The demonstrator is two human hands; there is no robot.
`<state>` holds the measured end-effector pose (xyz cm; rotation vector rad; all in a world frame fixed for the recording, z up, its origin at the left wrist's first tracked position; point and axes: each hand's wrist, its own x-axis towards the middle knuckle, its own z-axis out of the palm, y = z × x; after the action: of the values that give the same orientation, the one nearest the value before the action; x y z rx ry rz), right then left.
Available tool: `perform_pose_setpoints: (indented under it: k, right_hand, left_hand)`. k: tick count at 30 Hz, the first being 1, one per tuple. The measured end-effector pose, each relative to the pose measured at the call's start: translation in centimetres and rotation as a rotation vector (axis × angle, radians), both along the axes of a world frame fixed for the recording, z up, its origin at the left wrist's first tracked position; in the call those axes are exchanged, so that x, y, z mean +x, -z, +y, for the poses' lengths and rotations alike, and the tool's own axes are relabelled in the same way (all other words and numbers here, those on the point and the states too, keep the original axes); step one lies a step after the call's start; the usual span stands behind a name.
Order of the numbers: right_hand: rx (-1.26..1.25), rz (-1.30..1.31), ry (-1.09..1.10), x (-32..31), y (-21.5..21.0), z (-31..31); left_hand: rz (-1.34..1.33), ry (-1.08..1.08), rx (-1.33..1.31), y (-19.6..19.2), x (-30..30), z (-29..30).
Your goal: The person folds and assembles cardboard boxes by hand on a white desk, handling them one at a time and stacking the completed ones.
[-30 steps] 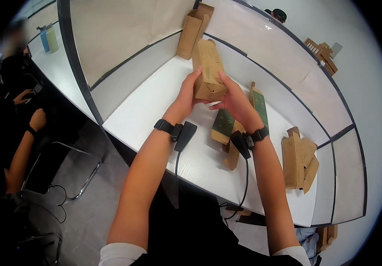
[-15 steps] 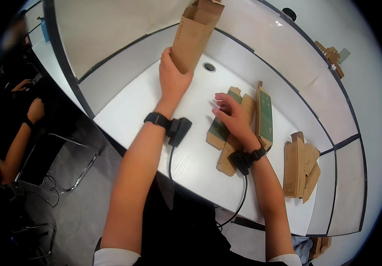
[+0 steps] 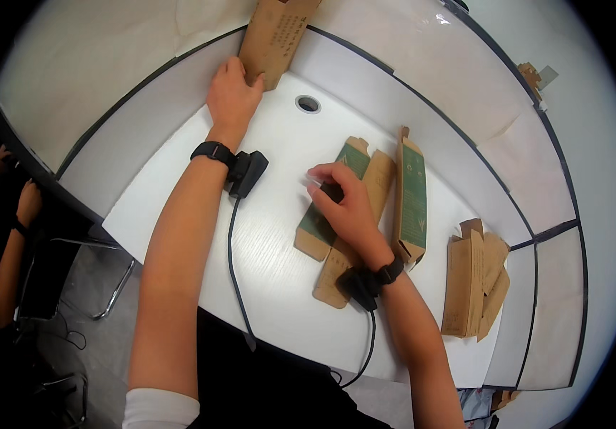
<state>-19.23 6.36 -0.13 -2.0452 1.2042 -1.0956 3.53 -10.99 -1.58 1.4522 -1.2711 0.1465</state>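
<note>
My left hand (image 3: 235, 104) is closed around the lower end of a tall brown cardboard box (image 3: 276, 44) at the table's far left corner. Dark print runs down the box's face, and its top is cut off by the upper edge of the view. My right hand (image 3: 345, 207) hovers with bent fingers, thumb and forefinger slightly apart, and nothing shows between them. Below it lie a flattened green and brown carton (image 3: 315, 232) and a plain brown carton (image 3: 376, 182), partly hidden by that hand. Just right of them is another narrow green carton (image 3: 413, 196).
Several brown cardboard pieces (image 3: 465, 286) stand bunched at the right end of the white table (image 3: 208, 236). Low partition panels (image 3: 422, 104) border it, and a round cable hole (image 3: 308, 105) sits near the back. Cables trail from both wrists. At left, another person's arm (image 3: 9, 257) shows beside a chair.
My left hand has carried the brown box left and turned it, so its printed face now shows. My right hand has shifted slightly left and down in the view, fingers drawn closer together.
</note>
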Motion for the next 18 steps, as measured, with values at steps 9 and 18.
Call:
perform_pose_setpoints:
  k: [9, 18]
  right_hand:
    - [0.002, 0.022, 0.001, 0.3, -0.2, -0.1]
    - [0.002, -0.016, 0.029, 0.1, 0.1, -0.4]
  left_hand:
    - [-0.071, 0.006, 0.200, -0.5, -0.4, -4.1]
    - [-0.021, 0.037, 0.162, -0.7, -0.4, -3.4]
